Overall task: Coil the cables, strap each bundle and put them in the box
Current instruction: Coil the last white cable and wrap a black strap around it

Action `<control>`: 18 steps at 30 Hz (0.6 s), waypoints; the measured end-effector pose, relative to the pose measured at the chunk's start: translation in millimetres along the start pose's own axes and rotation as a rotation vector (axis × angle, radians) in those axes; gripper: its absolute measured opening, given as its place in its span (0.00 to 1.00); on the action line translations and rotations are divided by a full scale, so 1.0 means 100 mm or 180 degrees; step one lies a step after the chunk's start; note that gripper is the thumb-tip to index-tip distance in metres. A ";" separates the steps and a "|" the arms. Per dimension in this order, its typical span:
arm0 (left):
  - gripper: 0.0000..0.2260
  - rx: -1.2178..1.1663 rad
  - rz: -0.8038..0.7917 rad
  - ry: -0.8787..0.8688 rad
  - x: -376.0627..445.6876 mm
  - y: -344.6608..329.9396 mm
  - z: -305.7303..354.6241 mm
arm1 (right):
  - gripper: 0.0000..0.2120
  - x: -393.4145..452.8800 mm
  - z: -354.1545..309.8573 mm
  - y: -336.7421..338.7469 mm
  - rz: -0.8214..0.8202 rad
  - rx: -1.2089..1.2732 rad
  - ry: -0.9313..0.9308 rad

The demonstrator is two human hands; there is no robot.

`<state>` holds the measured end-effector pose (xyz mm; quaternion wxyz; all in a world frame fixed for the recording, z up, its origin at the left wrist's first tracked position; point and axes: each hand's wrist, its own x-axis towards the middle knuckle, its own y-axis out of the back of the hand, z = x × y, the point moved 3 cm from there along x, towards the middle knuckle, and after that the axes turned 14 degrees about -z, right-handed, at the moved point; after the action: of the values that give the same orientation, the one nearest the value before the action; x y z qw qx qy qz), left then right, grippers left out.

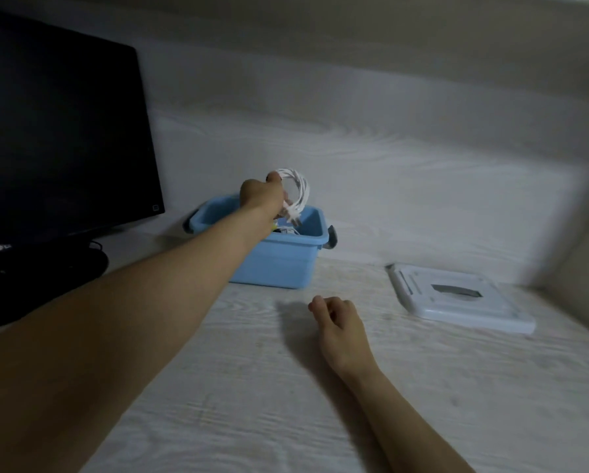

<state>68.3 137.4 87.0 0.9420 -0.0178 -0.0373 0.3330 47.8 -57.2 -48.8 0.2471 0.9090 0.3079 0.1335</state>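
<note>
Your left hand (261, 196) is gripping the white cable coil (294, 192) over the blue box (279, 264); your right hand (337, 322) is resting loosely curled on the worktop (252, 387).

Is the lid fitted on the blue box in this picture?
No: the lid lies flat on the table to the right of the open blue box, while the left hand holds a white cable coil above it.

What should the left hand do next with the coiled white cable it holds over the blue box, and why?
Probably lower the coiled white cable and let go. The left hand grips it just above the open blue box, where something white already lies, so only the drop seems left. The right hand rests loosely curled on the table, holding nothing.
</note>
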 end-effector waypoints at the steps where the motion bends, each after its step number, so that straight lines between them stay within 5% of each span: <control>1: 0.13 -0.0052 -0.0105 0.0117 0.05 -0.04 -0.03 | 0.15 0.00 0.00 0.01 -0.0009 0.0005 0.0012; 5: 0.07 0.0516 -0.0805 0.0584 0.17 -0.14 -0.15 | 0.17 0.00 0.02 0.02 -0.0013 0.0029 0.0053; 11: 0.25 0.4387 -0.0382 -0.0146 0.36 -0.17 -0.06 | 0.19 0.00 0.01 0.00 -0.0066 -0.0045 0.0153; 18: 0.23 0.5083 -0.1469 0.0655 0.37 -0.19 -0.18 | 0.18 0.02 0.03 0.00 -0.0057 -0.0021 0.0099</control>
<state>109.8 145.8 72.1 0.7148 0.6326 0.2932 0.0549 50.3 -57.4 -51.1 0.2464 0.9033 0.3194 0.1464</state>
